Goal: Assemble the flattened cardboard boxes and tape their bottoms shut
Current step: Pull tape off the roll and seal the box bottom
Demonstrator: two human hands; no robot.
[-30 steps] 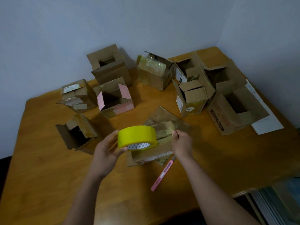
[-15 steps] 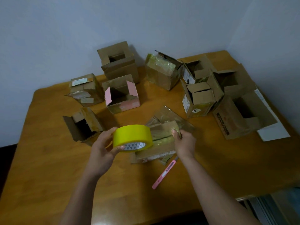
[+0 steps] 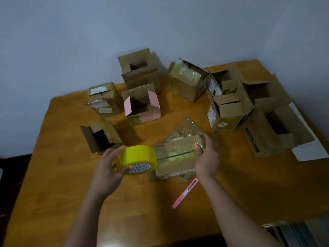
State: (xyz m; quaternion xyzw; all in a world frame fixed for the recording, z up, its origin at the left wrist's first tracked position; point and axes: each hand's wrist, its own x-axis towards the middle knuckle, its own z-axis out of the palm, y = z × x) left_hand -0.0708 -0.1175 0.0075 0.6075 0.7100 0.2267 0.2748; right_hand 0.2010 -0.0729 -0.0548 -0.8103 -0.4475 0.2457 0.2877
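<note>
My left hand (image 3: 106, 168) grips a yellow roll of tape (image 3: 137, 159) just above the wooden table (image 3: 53, 202). A small cardboard box (image 3: 175, 156) lies bottom-up in front of me, its flaps closed and shiny with tape. A strip of clear tape runs from the roll across the box's bottom. My right hand (image 3: 206, 157) pinches the strip's far end at the box's right edge. A pink utility knife (image 3: 185, 193) lies on the table below the box, near my right wrist.
Several assembled open cardboard boxes ring the far half of the table: a pink-flapped one (image 3: 142, 106), a tall one (image 3: 139, 72), a large one (image 3: 274, 129) at right on white paper (image 3: 313, 152). A dark box (image 3: 100, 135) lies on its side at left.
The tape strip has been drawn out across the box's bottom, and my right hand has shifted right to the box's edge. The camera has tilted, so everything sits lower in view.
</note>
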